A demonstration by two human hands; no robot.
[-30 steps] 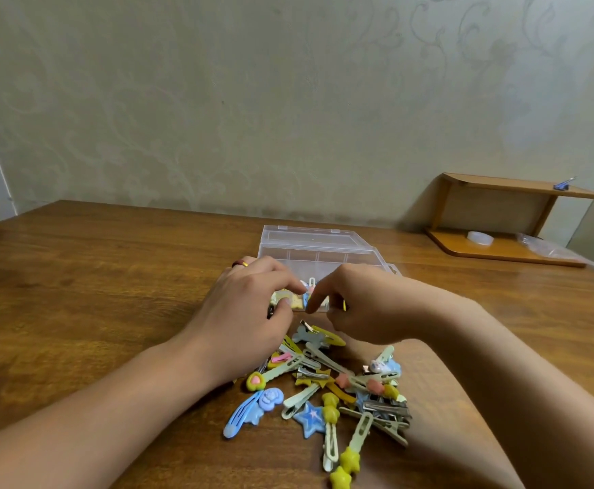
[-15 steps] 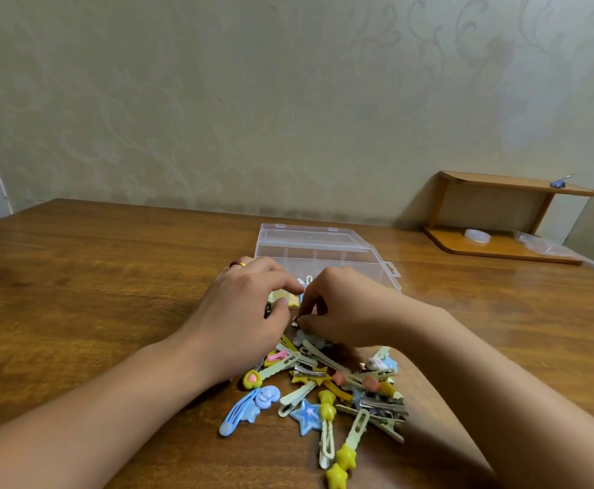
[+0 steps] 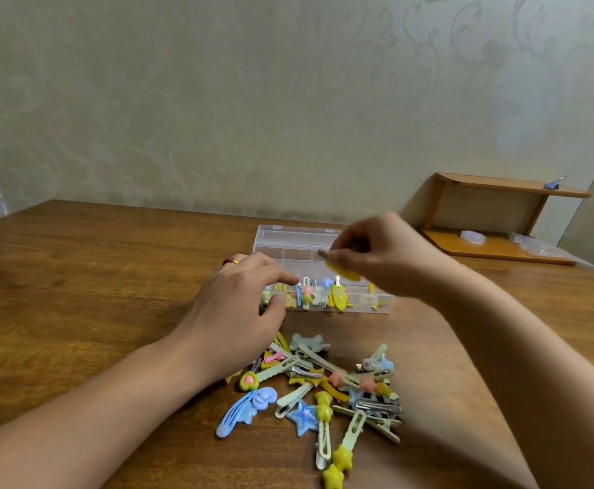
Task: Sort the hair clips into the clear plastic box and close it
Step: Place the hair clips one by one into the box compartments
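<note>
A single head-worn wide-angle camera is looking forward and down, close over the wooden table [image 3: 76, 277], facing the far patterned wall [image 3: 218, 100].

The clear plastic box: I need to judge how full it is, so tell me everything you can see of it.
The clear plastic box is a shallow, transparent, rectangular organiser lying flat on the brown wooden table, beyond the loose pile of hair clips. Its lid is open, tilted back behind it. Thin dividers split it into compartments. The near-left ones hold yellow, blue and pink clips; the near-right ones look almost empty. The left hand touches its left end; the right hand hovers above it, pinching a yellow clip.
</note>
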